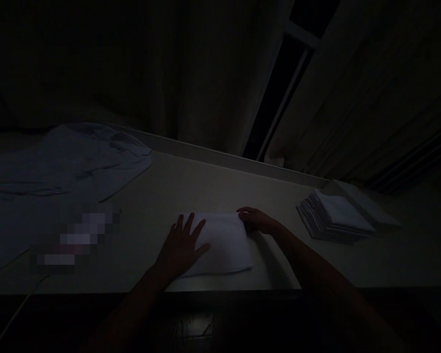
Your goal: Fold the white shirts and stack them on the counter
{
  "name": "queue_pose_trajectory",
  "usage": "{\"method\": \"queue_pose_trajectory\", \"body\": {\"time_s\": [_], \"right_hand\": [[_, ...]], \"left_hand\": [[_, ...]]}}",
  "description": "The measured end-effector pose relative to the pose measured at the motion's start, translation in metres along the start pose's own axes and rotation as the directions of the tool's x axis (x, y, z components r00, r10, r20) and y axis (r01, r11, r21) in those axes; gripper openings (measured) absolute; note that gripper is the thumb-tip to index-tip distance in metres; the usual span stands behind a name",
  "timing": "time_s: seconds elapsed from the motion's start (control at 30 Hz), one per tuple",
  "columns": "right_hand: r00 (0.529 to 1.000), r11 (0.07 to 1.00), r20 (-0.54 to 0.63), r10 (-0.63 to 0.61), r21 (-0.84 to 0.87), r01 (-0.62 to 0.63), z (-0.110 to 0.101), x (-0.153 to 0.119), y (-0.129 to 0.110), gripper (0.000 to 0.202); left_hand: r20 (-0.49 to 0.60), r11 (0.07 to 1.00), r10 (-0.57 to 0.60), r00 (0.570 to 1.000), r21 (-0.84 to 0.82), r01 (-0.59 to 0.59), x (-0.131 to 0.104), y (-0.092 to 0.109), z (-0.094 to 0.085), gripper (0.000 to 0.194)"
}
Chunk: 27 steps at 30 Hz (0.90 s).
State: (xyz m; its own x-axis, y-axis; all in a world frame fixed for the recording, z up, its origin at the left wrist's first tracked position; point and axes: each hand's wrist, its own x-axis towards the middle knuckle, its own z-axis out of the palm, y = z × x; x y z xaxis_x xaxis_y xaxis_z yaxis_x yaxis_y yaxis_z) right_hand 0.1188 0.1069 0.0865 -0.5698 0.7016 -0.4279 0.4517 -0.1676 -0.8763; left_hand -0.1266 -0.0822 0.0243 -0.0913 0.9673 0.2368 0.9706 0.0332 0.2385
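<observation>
"Dark curtains [213,83] hang behind our pale table [213,181], and the light is so dim that we lose most of the detail. Where do we have the cloth?"

"We have the folded white cloth [228,240] flat near the table's front edge, in the middle, between our two hands."

"How do we hold our left hand [183,245]?"

"We rest it palm down over the cloth's left side, fingers spread wide and thumb out, gripping nothing."

"And our right hand [259,221]?"

"We have it at the cloth's far right corner, fingers bent and the index fingertip on the corner. We cannot tell whether the thumb pinches the fabric from below."

"What do we see around it?"

"To the right we see a stack of folded cloths [334,215], with a pale block [371,206] just behind. To the left we have a rumpled, light-coloured sheet [77,157] spread out, a pixelated item [84,235] near its edge, and a thin cable [18,309] running down past the table's front."
</observation>
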Motion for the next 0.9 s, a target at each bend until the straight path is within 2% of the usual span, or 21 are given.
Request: {"method": "queue_pose_trajectory", "body": {"time_s": [0.1,0.17,0.23,0.3,0.37,0.43,0.53,0.63,0.7,0.77,0.83,0.9], "right_hand": [[0.988,0.993,0.139,0.073,-0.098,-0.060,-0.004,0.020,-0.012,0.034],[0.982,0.968,0.133,0.135,-0.227,-0.103,-0.007,0.032,-0.015,0.047],[0.988,0.917,0.071,0.138,-0.386,-0.100,-0.007,0.040,-0.014,0.059],[0.998,0.840,-0.036,0.047,-0.539,-0.059,-0.003,0.047,-0.010,0.064],[0.989,0.781,-0.132,-0.072,-0.624,-0.027,0.003,0.052,-0.004,0.064],[0.973,0.762,-0.184,-0.138,-0.647,-0.014,0.009,0.056,0.002,0.062],[0.961,0.772,-0.217,-0.173,-0.636,-0.005,0.012,0.055,0.006,0.061],[0.944,0.789,-0.265,-0.196,-0.615,-0.009,0.011,0.041,0.008,0.056],[0.940,0.860,-0.302,-0.161,-0.511,-0.016,0.010,0.023,0.009,0.050],[0.950,0.950,-0.308,-0.053,-0.307,-0.047,0.011,0.000,0.013,0.046],[0.977,0.991,-0.200,0.071,-0.096,-0.092,0.016,-0.022,0.020,0.041],[0.989,0.991,-0.067,0.134,0.023,-0.133,0.021,-0.037,0.027,0.036]], "left_hand": [[0.013,1.000,-0.003,1.000,0.000,0.003,0.000,-0.001,-0.001,0.080],[0.024,1.000,-0.014,1.000,-0.003,0.014,0.000,-0.002,-0.002,0.080],[0.028,1.000,-0.013,1.000,-0.011,0.014,0.001,-0.003,-0.001,0.080],[0.033,1.000,-0.006,0.999,-0.021,0.007,0.001,-0.004,0.001,0.079],[0.045,1.000,0.000,0.999,-0.025,0.001,0.002,-0.006,0.003,0.079],[0.051,1.000,0.000,0.999,-0.020,0.001,0.002,-0.006,0.005,0.079],[0.048,1.000,-0.003,0.999,-0.006,0.003,0.002,-0.006,0.006,0.081],[0.042,1.000,-0.014,0.999,-0.005,0.015,0.002,-0.005,0.005,0.083],[0.038,1.000,-0.020,0.999,-0.008,0.020,0.002,-0.004,0.004,0.083],[0.036,1.000,-0.021,0.999,-0.006,0.021,0.002,-0.003,0.004,0.082],[0.036,1.000,-0.029,0.999,0.001,0.029,0.002,-0.003,0.004,0.082],[0.035,1.000,-0.028,0.999,0.010,0.027,0.003,-0.002,0.005,0.083]]}}
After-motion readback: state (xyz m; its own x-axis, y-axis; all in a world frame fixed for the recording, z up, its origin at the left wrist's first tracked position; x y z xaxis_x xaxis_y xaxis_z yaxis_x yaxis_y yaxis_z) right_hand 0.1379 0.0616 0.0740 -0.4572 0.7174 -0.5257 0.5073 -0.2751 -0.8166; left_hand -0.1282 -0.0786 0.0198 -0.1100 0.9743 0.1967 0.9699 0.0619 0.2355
